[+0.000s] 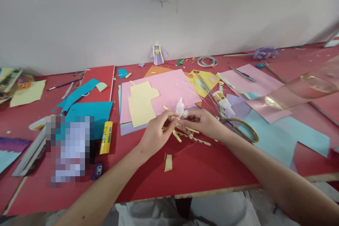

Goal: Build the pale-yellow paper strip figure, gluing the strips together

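My left hand [159,131] and my right hand [202,122] meet at the middle of the red table, fingers pinched together. Between them stands a white nozzle-tipped piece [180,107], like the top of a glue bottle; its lower part is hidden. A small whitish piece [186,113] is pinched in my right fingertips. What my left fingers grip is covered by the fingers themselves. Under the hands lie pale yellow paper strips [177,136] and a dotted pencil [198,140]. Scissors with olive handles [250,130] lie beside my right wrist.
Pink paper [169,84] with a cut yellow sheet [141,104] lies beyond my hands. A yellow glue stick [106,137] is to the left, a white glue bottle [224,101] to the right. A paper dress figure [158,54] leans at the wall. A clear cup [304,88] appears at right.
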The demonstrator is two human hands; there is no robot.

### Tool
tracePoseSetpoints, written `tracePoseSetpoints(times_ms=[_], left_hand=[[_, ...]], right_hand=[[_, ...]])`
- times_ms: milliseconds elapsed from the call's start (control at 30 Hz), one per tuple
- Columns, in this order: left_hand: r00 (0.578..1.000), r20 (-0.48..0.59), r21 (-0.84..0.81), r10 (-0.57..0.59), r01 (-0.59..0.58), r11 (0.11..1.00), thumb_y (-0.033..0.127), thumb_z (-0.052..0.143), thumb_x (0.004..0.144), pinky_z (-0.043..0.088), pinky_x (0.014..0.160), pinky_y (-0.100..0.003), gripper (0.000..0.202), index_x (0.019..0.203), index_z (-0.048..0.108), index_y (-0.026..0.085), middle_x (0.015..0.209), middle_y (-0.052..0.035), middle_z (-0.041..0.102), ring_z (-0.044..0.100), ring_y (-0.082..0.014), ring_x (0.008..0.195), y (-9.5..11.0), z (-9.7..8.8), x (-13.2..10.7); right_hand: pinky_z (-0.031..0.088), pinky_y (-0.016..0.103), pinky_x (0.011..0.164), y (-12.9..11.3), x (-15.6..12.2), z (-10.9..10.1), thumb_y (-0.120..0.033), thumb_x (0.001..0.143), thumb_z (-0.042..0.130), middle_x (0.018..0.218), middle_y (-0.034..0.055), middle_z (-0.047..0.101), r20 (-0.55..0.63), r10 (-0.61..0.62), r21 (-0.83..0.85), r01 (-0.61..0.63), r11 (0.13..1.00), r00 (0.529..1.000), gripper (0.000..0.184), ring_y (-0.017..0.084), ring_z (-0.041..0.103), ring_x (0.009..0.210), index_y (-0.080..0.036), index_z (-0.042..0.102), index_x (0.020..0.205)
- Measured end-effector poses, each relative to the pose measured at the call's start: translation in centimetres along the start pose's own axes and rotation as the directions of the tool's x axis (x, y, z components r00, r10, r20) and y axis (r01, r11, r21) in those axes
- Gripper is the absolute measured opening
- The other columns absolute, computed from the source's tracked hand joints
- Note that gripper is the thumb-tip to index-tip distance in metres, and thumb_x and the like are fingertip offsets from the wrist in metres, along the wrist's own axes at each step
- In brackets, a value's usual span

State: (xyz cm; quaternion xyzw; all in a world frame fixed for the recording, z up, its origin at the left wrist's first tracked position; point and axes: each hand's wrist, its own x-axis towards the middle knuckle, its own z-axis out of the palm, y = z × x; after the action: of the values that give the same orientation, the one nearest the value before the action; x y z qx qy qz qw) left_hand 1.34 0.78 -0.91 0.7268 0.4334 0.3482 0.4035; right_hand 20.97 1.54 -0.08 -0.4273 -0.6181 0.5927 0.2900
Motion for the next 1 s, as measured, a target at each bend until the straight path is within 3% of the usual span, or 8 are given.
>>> tracePoseSetpoints(times_ms=[200, 367, 567, 700, 1000], left_hand=[[0.999, 0.007, -0.117, -0.042, 0.042, 0.992, 0.031, 0.052, 0.093, 0.046, 0.06, -0.018, 0.016, 0.102, 0.06, 0.021, 0.082, -0.0006, 0.061, 0.057, -0.0088, 0.07, 0.0, -0.5, 0.4], [0.999, 0.031, -0.199, -0.035, 0.041, 0.979, 0.034, 0.052, 0.092, 0.045, 0.057, -0.02, 0.018, 0.1, 0.06, 0.02, 0.076, 0.0001, 0.057, 0.055, -0.0091, 0.065, 0.2, -0.3, 0.3], [1.0, 0.018, -0.205, 0.017, -0.013, 0.979, 0.03, 0.056, 0.089, 0.048, 0.063, -0.02, 0.016, 0.101, 0.059, 0.019, 0.074, 0.0007, 0.056, 0.057, -0.01, 0.068, 0.0, -0.1, 0.3], [0.999, 0.037, -0.185, 0.039, -0.032, 0.982, 0.03, 0.054, 0.091, 0.047, 0.064, -0.021, 0.017, 0.104, 0.059, 0.02, 0.075, 0.0006, 0.057, 0.057, -0.0105, 0.069, 0.0, -0.2, 0.2], [0.994, 0.078, -0.263, 0.071, -0.048, 0.964, 0.028, 0.048, 0.092, 0.046, 0.064, -0.021, 0.017, 0.104, 0.057, 0.02, 0.076, 0.0008, 0.057, 0.056, -0.0113, 0.069, -0.1, 0.0, 0.1]], right_hand=[[0.036, 0.023, 0.05, 0.9, 0.3, -0.2, -0.048, 0.086, 0.058, 0.063, -0.0011, 0.057, -0.173, -0.093, -0.172, 0.063, 0.983, 0.981, 0.034, 0.009, 0.048, 0.054, -0.016, 0.064, 0.076], [0.036, 0.024, 0.048, 1.4, 0.6, -0.2, -0.053, 0.085, 0.058, 0.06, -0.0013, 0.057, -0.251, -0.11, -0.181, 0.065, 0.981, 0.962, 0.036, 0.01, 0.048, 0.05, -0.019, 0.059, 0.072], [0.029, 0.025, 0.046, 1.2, 0.6, 0.3, -0.063, 0.089, 0.041, 0.054, -0.0017, 0.047, -0.284, -0.14, -0.183, 0.089, 0.979, 0.949, 0.051, 0.01, 0.039, 0.047, -0.019, 0.054, 0.069], [0.026, 0.026, 0.05, 0.9, 0.4, 0.7, -0.067, 0.083, 0.05, 0.055, -0.0026, 0.039, -0.267, -0.19, -0.21, 0.136, 0.968, 0.945, 0.053, 0.01, 0.035, 0.052, -0.018, 0.048, 0.062], [0.033, 0.024, 0.05, 0.6, -0.5, 1.4, -0.061, 0.085, 0.052, 0.057, -0.0018, 0.048, -0.272, -0.161, -0.161, 0.12, 0.98, 0.949, 0.046, 0.01, 0.044, 0.053, -0.018, 0.053, 0.069]])
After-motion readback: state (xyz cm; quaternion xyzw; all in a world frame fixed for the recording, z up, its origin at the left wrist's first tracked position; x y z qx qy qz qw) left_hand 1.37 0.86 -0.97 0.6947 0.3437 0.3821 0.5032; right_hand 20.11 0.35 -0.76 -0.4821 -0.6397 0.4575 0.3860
